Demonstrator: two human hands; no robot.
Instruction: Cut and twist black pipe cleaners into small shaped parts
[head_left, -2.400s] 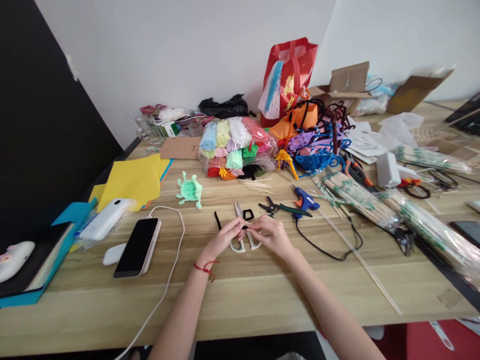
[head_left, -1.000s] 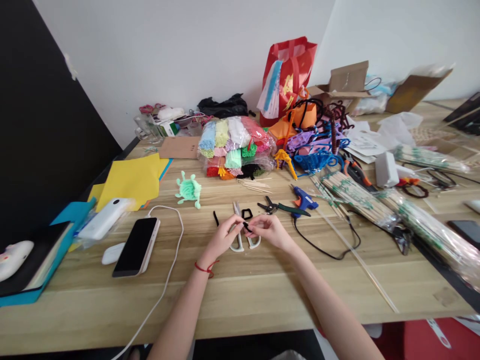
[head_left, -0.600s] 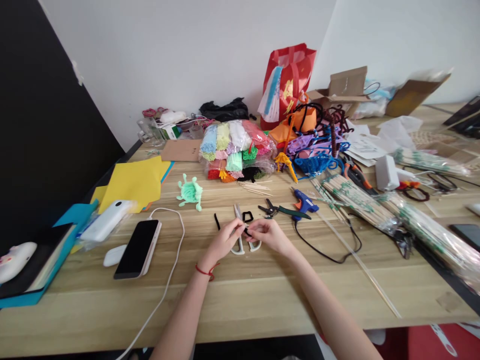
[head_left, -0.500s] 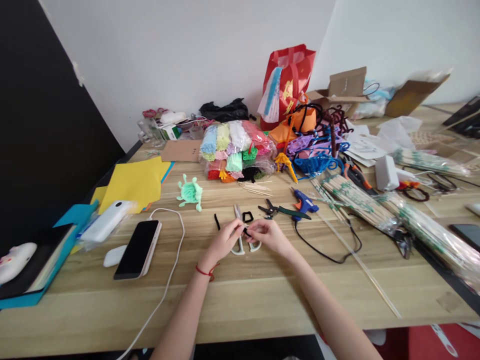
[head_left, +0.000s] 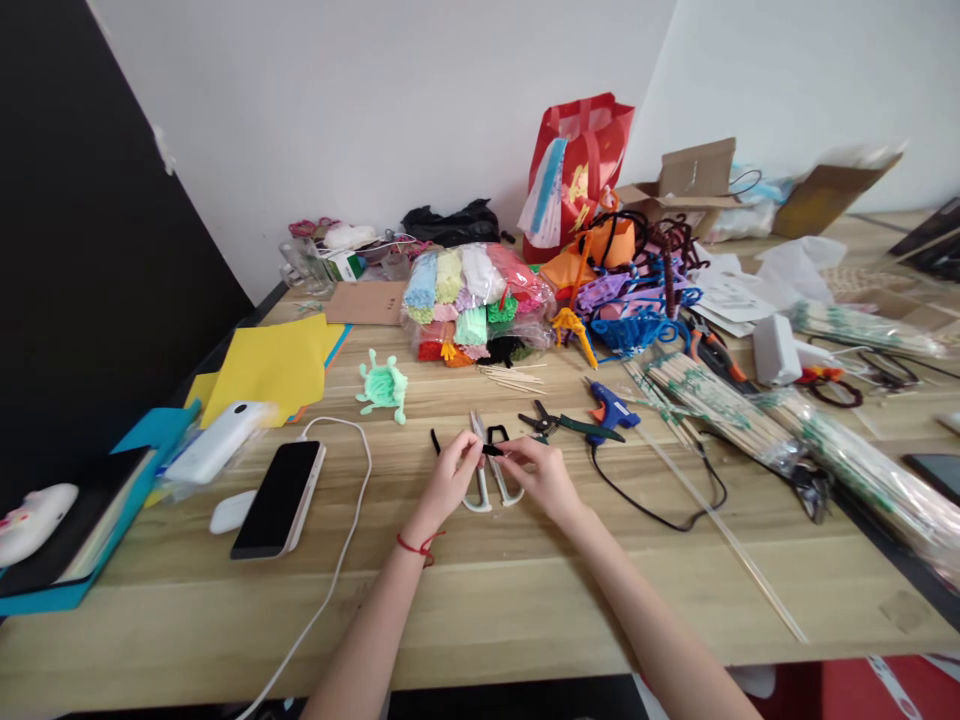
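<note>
A short black pipe cleaner [head_left: 492, 450] stretches between my two hands. My left hand [head_left: 454, 472] pinches its left end, and my right hand [head_left: 538, 474] grips the right end. Under and between the hands lie white-handled scissors [head_left: 480, 490], blades pointing away. Just beyond the right fingers is a black pipe cleaner bent into a small angular loop [head_left: 497, 433]. Another short black piece [head_left: 435, 441] rests left of the scissors. A mint-green fuzzy figure [head_left: 383, 386] with several knobbed limbs sits farther back on the left.
Right of my hands lie green-handled pliers [head_left: 577, 424] and a blue glue gun [head_left: 612, 408] with its black cord. Bagged pipe cleaners [head_left: 480, 300] stand behind. On the left are a phone [head_left: 279, 500], a white cable and yellow sheets [head_left: 266, 365]. Wrapped sticks [head_left: 720, 405] spread rightward.
My hands have drawn slightly apart, and the black pipe cleaner between them now shows more clearly as a straight piece. The view has shifted slightly.
</note>
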